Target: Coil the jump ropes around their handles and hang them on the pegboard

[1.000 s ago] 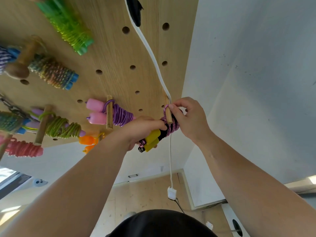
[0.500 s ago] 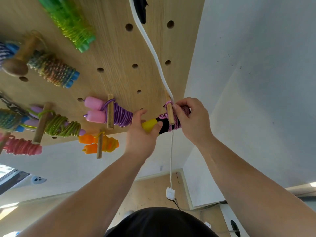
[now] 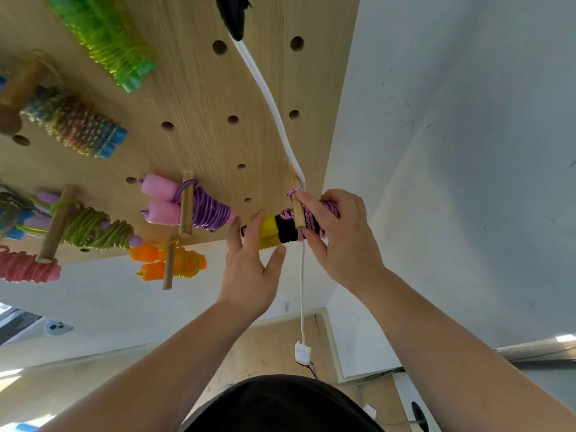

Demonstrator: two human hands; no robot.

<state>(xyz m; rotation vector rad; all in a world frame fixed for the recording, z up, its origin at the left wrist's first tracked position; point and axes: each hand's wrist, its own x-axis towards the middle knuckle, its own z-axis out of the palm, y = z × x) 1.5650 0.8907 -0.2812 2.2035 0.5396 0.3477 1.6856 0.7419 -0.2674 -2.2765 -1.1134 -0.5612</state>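
Note:
A pink braided jump rope [image 3: 330, 210] is coiled round its yellow-and-black handles [image 3: 274, 230]. It hangs by a loop on a wooden peg [image 3: 296, 201] at the lower right of the wooden pegboard [image 3: 199, 98]. My right hand [image 3: 336, 235] grips the coiled end, its forefinger lying along the peg. My left hand [image 3: 252, 260] has straight, spread fingers whose tips touch the yellow handle ends from below.
Several coiled ropes hang on other pegs: purple with pink handles [image 3: 190, 204], orange [image 3: 168, 263], olive green [image 3: 90, 227], pink [image 3: 25, 268], multicoloured [image 3: 74, 126] and bright green [image 3: 106, 39]. A white cord [image 3: 274, 110] runs down past the peg to a switch [image 3: 302, 352]. A white wall [image 3: 452, 151] is at right.
My left hand has let go of the yellow handles and spread its fingers beneath them. The bundle swung level on the peg while my right hand kept its grip.

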